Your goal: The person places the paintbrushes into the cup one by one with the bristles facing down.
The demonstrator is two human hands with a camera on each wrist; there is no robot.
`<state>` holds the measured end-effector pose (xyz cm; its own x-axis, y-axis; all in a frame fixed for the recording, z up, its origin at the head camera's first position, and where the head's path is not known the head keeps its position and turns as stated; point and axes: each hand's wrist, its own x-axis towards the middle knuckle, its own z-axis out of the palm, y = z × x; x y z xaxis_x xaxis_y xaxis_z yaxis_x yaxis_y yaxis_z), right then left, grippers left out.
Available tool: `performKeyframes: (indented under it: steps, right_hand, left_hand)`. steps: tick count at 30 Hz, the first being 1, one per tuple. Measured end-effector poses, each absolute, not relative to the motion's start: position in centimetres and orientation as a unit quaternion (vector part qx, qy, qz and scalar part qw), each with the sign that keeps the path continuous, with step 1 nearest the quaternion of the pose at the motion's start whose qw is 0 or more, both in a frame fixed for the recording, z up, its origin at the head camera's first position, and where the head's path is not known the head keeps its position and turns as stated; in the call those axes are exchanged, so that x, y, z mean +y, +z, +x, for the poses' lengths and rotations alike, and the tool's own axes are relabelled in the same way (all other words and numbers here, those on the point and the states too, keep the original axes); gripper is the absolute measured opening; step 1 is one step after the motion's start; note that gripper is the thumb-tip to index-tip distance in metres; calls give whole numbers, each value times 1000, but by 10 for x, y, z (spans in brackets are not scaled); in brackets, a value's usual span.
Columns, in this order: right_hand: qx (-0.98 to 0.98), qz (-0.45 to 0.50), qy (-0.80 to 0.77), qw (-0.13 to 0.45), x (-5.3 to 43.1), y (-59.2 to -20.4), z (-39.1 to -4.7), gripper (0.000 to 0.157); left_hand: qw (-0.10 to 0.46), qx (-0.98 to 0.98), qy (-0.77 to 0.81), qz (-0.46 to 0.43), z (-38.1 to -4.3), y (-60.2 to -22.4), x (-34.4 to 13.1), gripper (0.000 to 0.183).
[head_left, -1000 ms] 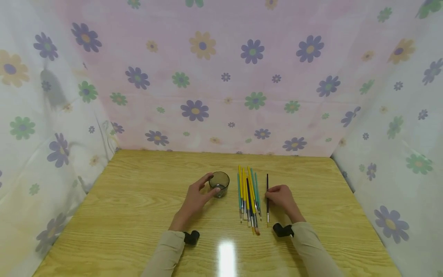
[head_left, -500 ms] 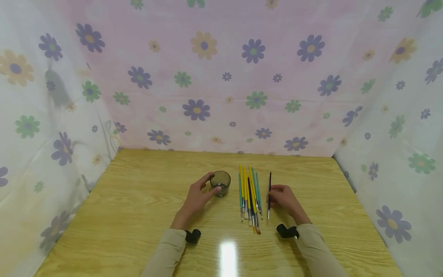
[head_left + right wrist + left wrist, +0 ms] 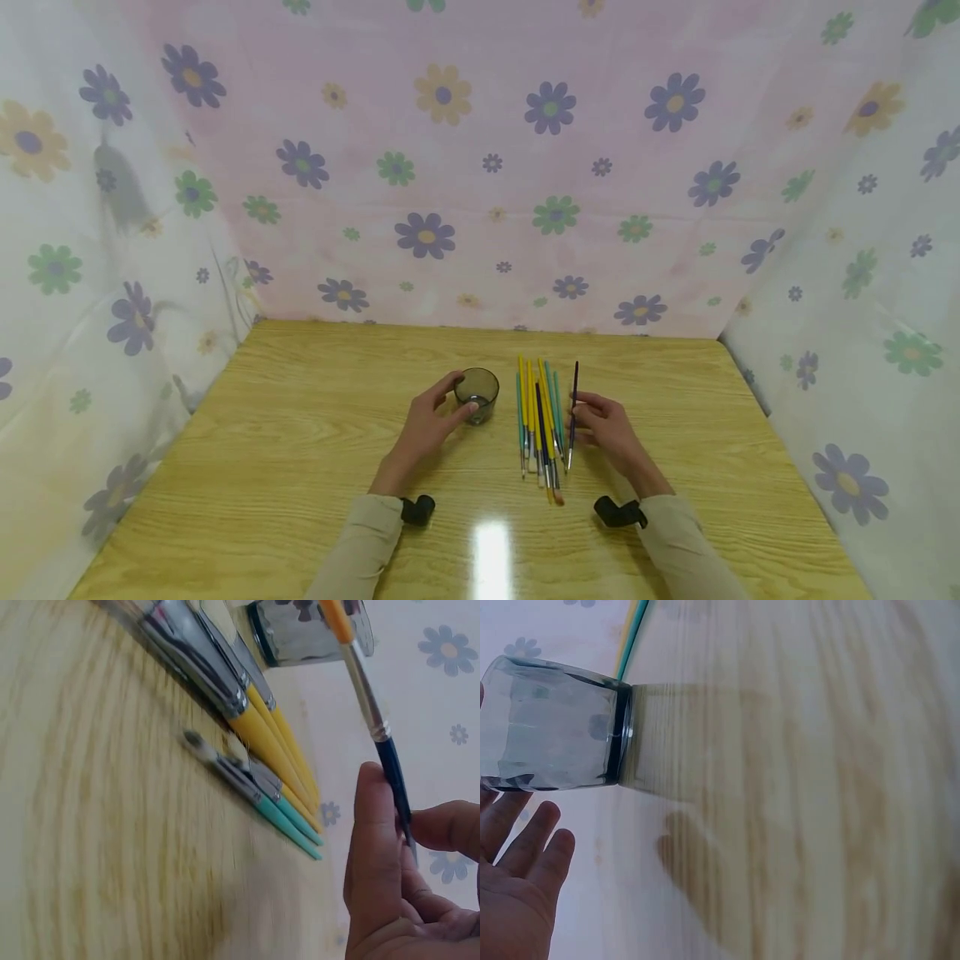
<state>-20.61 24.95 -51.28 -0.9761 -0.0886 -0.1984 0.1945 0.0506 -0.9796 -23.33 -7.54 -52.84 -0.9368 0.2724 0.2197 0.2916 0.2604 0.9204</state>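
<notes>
My left hand (image 3: 429,429) holds a smoky clear glass cup (image 3: 478,393), with a finger at the far left of its rim and the thumb along its near side. In the left wrist view the cup (image 3: 555,727) stands on the wood and the other fingers are loosely spread. My right hand (image 3: 611,429) pinches a slim dark blue paintbrush (image 3: 573,408) between thumb and fingers. Its orange bristles (image 3: 337,619) show close up in the right wrist view, bristle end toward me. Beside it lies a pile of yellow, teal and dark blue paintbrushes (image 3: 529,404).
The wood-grain table (image 3: 300,450) reaches back to a flowered cloth (image 3: 480,192), which also hangs at both sides. The brush pile lies between the cup and my right hand, bristles toward me. Black wrist cameras (image 3: 417,512) sit on both wrists.
The dark blue paintbrush has come up off the table in my right hand, going slightly right, then left toward the pile and tilting. My left hand stays at the cup.
</notes>
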Motion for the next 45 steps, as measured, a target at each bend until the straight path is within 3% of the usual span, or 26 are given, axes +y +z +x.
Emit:
performKeyframes:
  steps: [16, 24, 45]
  right_hand:
    - [708, 17, -704, 48, 221, -510, -204, 40]
    - [691, 9, -722, 32, 207, -509, -205, 38]
    - [650, -61, -748, -114, 164, -490, -231, 30]
  left_hand:
    - [-38, -767, -623, -151, -227, -515, -73, 66]
    - [-30, -748, -646, -150, -232, -529, -75, 65]
    - [-13, -746, -648, -150, -232, -529, -70, 61]
